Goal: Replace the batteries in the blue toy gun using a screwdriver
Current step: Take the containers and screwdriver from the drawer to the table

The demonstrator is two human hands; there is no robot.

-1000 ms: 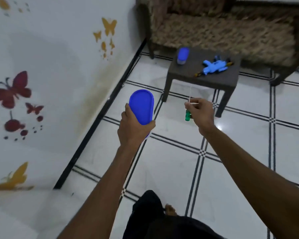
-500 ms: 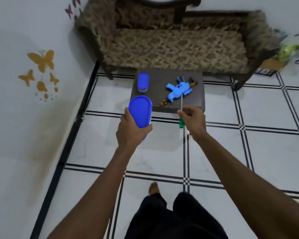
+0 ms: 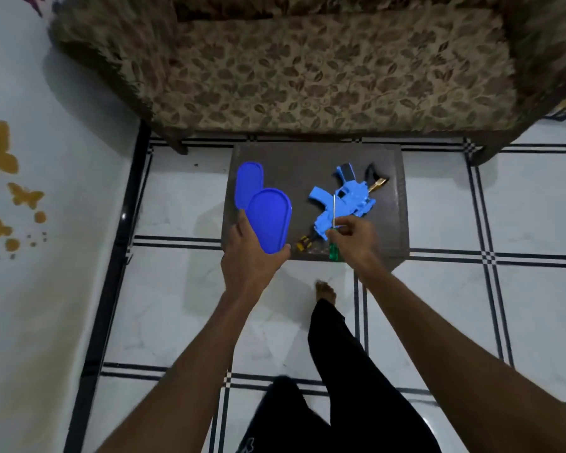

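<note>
Person has walked up to the small table (image 3: 389, 223). Blue toy gun (image 3: 347, 204) lies on it, 12 o'clock of right hand (image 3: 353, 237), whose fingers pinch the screwdriver (image 3: 334, 223); left hand (image 3: 252, 250) grips blue lid (image 3: 270, 220). Prep only, no screws touched yet.

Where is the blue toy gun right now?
The blue toy gun lies on the small dark table before the sofa, right half, just beyond the right hand.

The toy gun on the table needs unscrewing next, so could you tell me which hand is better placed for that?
Right. The right hand already holds the screwdriver just above the toy gun; the left hand is occupied with a blue lid.
</note>
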